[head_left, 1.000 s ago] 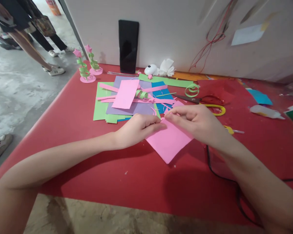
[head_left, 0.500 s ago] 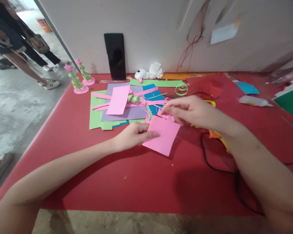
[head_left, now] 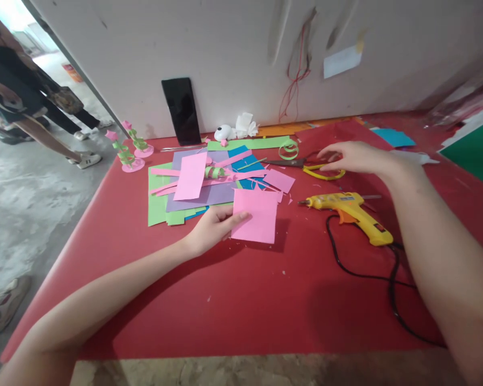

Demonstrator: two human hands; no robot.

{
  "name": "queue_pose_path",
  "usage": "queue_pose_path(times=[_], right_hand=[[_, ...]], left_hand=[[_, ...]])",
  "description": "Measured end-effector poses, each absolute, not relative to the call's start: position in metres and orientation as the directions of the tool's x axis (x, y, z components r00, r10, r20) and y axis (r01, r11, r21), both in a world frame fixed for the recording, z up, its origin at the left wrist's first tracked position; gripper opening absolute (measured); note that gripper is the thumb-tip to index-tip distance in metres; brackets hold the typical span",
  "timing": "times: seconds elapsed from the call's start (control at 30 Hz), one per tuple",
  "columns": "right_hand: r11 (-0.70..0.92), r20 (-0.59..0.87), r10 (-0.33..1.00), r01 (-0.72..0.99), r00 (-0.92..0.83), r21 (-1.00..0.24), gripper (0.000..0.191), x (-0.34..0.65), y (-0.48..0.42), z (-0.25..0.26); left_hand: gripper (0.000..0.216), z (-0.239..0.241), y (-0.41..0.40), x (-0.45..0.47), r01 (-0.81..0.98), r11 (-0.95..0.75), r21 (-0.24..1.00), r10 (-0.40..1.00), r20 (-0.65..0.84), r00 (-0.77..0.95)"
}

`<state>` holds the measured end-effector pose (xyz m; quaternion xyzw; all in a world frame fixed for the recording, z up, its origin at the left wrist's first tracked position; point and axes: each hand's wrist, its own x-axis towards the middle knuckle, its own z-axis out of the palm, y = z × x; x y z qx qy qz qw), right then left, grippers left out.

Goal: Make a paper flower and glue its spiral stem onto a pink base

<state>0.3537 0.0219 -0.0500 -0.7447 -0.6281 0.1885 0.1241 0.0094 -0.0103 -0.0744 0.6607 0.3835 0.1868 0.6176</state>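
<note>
Between the thumb and fingers of my left hand (head_left: 213,228) is a square sheet of pink paper (head_left: 255,219), held just above the table. My right hand (head_left: 346,156) is over the yellow handles of the scissors (head_left: 324,172), its fingers curved and apart; whether they touch the handles I cannot tell. The scissor blades point left. Below that hand lies a yellow hot glue gun (head_left: 348,206), nozzle to the left. A stack of green, purple and blue paper (head_left: 221,195) lies behind my left hand, with pink strips, a pink sheet (head_left: 191,174) and a green curl on top.
Two paper flowers (head_left: 125,155) on pink bases stand at the back left. A black phone (head_left: 182,111) leans on the wall. The glue gun's black cord (head_left: 392,289) loops across the right side of the red table (head_left: 241,311). People (head_left: 20,91) stand at the left.
My right hand has moved away from the pink paper, right and back to the scissors. My left hand still holds the sheet, now turned more upright. The glue gun is now uncovered.
</note>
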Motion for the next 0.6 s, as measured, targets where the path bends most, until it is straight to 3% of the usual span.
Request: queue_pose_path(times=[0.37, 0.5, 0.6], right_hand=[[-0.061, -0.075, 0.997, 0.891, 0.031, -0.45, 0.023, 0.368, 0.025, -0.07], [-0.074, -0.021, 0.997, 0.87, 0.073, -0.487, 0.051, 0.365, 0.018, -0.056], [-0.098, 0.013, 0.992, 0.849, 0.122, -0.519, 0.049, 0.362, 0.013, -0.042]], left_hand=[[0.029, -0.073, -0.01, 0.011, 0.169, 0.174, 0.97, 0.725, -0.242, 0.645], [0.03, -0.073, -0.009, 0.01, 0.122, 0.198, 0.973, 0.728, -0.229, 0.646], [0.026, -0.074, -0.01, 0.009, 0.018, 0.227, 0.974, 0.737, -0.184, 0.65]])
